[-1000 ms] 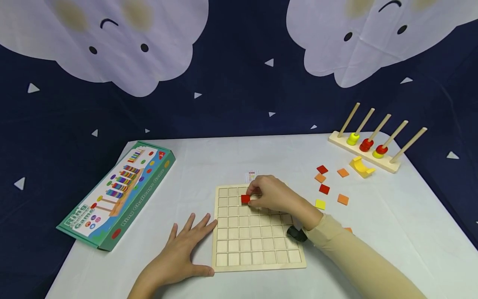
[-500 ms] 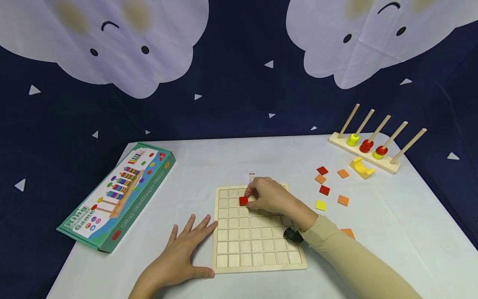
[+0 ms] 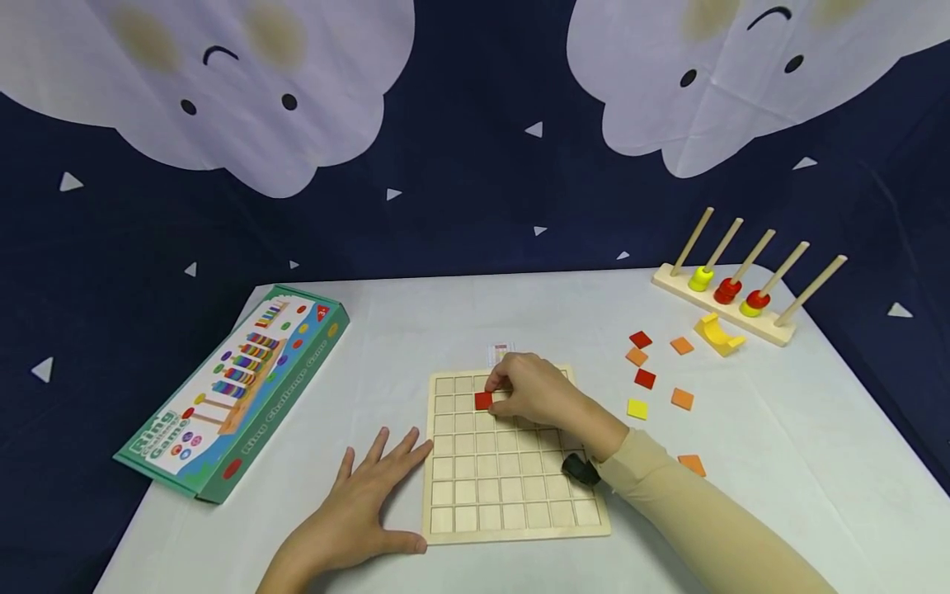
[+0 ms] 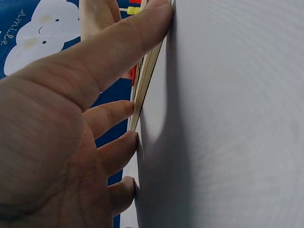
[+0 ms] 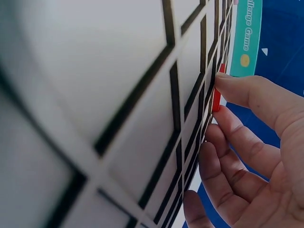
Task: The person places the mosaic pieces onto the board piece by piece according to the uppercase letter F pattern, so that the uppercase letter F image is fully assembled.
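Pinching red tile [image 3: 483,401], probably light, stiff, best held by edges: right hand [image 3: 545,394]. Left hand [image 3: 355,510]: fingers spread, against left edge of board [image 3: 499,468].

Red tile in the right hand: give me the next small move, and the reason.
Probably press the red tile down lightly: the right hand pinches it, and it lines up with a square of the grid board, though whether it is fully seated is unclear. The left hand touches the board's left edge, which may steady it.
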`<state>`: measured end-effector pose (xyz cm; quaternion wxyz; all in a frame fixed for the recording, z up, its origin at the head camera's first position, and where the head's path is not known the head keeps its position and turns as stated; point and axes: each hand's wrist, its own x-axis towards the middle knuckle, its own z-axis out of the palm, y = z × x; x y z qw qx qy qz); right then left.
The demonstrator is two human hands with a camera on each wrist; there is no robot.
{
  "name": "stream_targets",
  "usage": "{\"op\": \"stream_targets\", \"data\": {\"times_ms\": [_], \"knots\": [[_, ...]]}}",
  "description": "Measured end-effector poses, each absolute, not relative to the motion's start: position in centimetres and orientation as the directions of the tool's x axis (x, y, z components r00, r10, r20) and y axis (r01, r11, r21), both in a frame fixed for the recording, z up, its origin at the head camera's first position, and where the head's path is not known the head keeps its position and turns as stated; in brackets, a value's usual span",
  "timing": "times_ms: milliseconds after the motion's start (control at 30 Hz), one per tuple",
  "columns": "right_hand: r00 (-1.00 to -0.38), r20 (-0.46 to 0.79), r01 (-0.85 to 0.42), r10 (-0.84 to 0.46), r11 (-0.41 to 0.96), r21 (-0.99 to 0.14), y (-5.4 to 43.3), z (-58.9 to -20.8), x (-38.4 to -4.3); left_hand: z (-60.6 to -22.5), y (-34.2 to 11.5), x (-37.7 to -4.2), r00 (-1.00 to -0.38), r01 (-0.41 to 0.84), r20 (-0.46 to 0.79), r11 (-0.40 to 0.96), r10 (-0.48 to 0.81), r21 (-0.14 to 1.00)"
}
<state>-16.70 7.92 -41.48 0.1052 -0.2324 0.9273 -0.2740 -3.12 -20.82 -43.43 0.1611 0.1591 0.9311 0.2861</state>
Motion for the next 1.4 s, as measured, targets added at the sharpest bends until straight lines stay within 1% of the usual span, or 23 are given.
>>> {"op": "stream_targets", "data": {"times_ms": [533, 967, 1200, 1400], "knots": [[-0.876, -0.102, -0.343, -0.472, 0.757, -0.556, 7.7, -41.1, -16.6, -43.3, -20.7, -3.2, -0.897, 0.197, -0.213, 0.781, 0.388, 0.593], [-0.865, -0.102, -0.361, -0.492, 0.75, -0.554, 8.1, -41.0, -16.7, -43.5, -20.7, -3.1, -0.898, 0.205, -0.207, 0.785, 0.389, 0.585], [-0.863, -0.052, -0.385, -0.502, 0.722, -0.576, 10.1, -40.5, -17.5, -43.4, -20.8, -3.1, -0.9, 0.207, -0.204, 0.788, 0.386, 0.579], [-0.884, -0.047, -0.348, -0.465, 0.721, -0.599, 14.0, -39.8, -18.8, -43.4, -20.8, -3.0, -0.899, 0.212, -0.202, 0.788, 0.389, 0.578]]}}
